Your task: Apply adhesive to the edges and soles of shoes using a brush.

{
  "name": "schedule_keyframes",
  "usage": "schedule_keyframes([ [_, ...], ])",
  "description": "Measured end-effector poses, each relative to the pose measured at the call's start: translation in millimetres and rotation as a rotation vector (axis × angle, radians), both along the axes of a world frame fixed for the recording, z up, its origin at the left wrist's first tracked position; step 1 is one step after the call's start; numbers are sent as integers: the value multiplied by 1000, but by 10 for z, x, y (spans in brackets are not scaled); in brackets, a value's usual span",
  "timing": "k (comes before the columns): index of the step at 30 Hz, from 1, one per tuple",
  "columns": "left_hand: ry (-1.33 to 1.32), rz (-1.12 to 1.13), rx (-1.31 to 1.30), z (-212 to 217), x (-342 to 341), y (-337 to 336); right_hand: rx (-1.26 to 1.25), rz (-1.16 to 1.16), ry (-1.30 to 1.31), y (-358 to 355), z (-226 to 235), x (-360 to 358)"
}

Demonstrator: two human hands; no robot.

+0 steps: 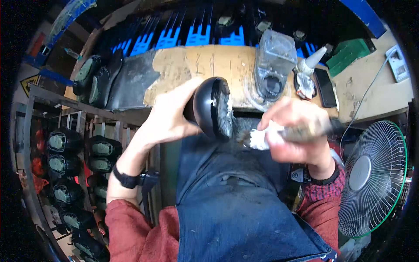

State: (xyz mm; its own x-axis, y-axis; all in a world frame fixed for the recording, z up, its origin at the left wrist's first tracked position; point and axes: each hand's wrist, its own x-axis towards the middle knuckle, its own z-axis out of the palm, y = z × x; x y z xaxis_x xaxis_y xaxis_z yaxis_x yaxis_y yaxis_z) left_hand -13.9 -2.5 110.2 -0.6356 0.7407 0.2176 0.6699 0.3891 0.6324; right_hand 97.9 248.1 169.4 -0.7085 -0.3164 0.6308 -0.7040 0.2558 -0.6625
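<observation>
My left hand (171, 114) grips a glossy black shoe upper (202, 108), its rounded toe up and its underside turned to the right. A pale, rough smear runs along that underside. In my right hand (301, 126) is a brush (301, 132), its base caked with white and its brownish tip pointing at the shoe. A small gap seems to lie between the brush tip and the shoe's lower edge. Motion blurs the brush handle. Both hands are above my dark blue apron (227, 209), in front of the workbench (187, 65).
On the bench stand a cloudy plastic container (275, 52), a grey cone-shaped piece (315, 57) and a dark phone (325, 88). Black shoes (100, 83) lie at the bench's left. A rack (31, 131) holds several more below. A fan (371, 174) stands close on my right.
</observation>
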Motion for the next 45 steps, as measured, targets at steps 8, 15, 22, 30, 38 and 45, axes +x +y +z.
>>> schedule_keyframes([
  [8,-565,-212,-132,-72,187,11,-536,-260,-133,-35,-65,-384],
  [15,-589,-289,-139,-243,24,61,-374,-177,-171,-47,-210,-505],
  [22,-1151,-328,196,-458,-165,111,-347,-148,-101,8,-657,-421],
  [30,-1650,183,616,-834,15,173,-390,-202,-591,214,-878,-257],
  [38,-1852,272,1201,-1107,848,195,320,-828,-211,961,-1206,-499],
  [45,-1231,556,907,-1084,913,290,-311,-817,-332,737,-1183,-281],
])
